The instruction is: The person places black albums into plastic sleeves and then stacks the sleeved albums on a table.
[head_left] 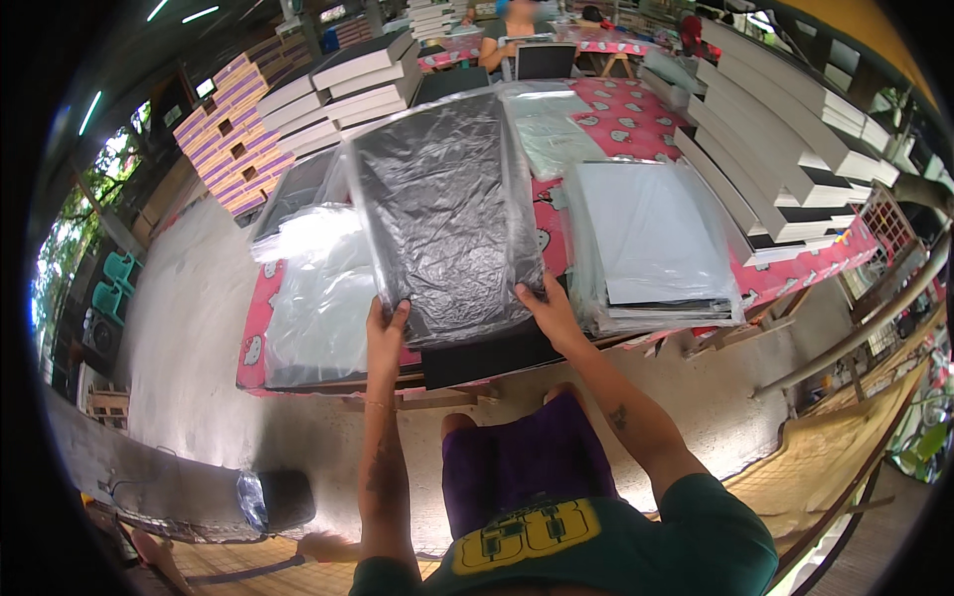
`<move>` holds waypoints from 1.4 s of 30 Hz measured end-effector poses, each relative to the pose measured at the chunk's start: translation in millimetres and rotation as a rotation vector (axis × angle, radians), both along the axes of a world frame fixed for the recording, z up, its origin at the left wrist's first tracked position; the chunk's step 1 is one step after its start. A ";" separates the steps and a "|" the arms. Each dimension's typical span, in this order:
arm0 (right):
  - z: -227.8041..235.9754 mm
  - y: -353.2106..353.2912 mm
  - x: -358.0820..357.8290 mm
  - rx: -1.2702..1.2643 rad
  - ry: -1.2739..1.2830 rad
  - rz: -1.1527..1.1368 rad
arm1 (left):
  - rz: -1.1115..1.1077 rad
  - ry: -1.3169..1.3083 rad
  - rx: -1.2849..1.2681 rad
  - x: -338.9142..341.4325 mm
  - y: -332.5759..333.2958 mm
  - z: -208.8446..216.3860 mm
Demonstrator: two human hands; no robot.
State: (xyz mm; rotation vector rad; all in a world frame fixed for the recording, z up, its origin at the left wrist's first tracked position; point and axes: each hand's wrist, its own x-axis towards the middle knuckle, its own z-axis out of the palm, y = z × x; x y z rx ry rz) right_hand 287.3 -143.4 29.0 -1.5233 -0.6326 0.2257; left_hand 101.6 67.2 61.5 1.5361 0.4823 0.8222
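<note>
A black flat panel in a clear plastic bag [442, 214] is in front of me over the table, its near end held up by both hands. My left hand [387, 330] grips its near left corner, thumb on top. At the near right corner my right hand [553, 316] pinches the bag, the thumb above and the fingers mostly hidden below. Under the near edge shows a black flat piece [487, 358]. Loose clear plastic bags [323, 323] lie left of my left hand. To the right of my right hand rests a pile of bagged panels with a white top [651, 238].
A pink patterned cover [626, 114] lies on the table. White-edged black slabs [775, 139] rise in tall stacks at right, with more slabs [343, 89] at far left. Purple-and-tan stacked blocks [234, 129] stand beyond the left edge. Another person [512, 45] is across the table.
</note>
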 end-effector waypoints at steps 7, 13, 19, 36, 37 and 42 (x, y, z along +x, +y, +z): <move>56.2 -93.7 54.6 0.209 0.428 -0.268 | -0.281 -0.009 -0.169 50.9 -61.4 20.2; 80.5 -205.1 87.5 0.471 0.266 -0.420 | -0.609 -0.177 -0.614 120.2 -157.7 48.5; 99.2 -247.0 59.6 0.264 -0.220 -0.914 | -0.583 -0.102 -0.746 170.7 -208.5 21.0; 217.6 -65.6 -220.3 1.628 0.404 1.376 | 0.385 0.591 0.882 -58.6 100.5 -32.3; 219.9 -61.5 -206.3 1.568 0.332 1.428 | 0.326 0.682 1.023 -74.2 108.5 -32.7; 191.0 -46.4 -137.5 0.970 0.363 1.156 | 0.289 0.620 0.743 -74.1 130.6 -29.7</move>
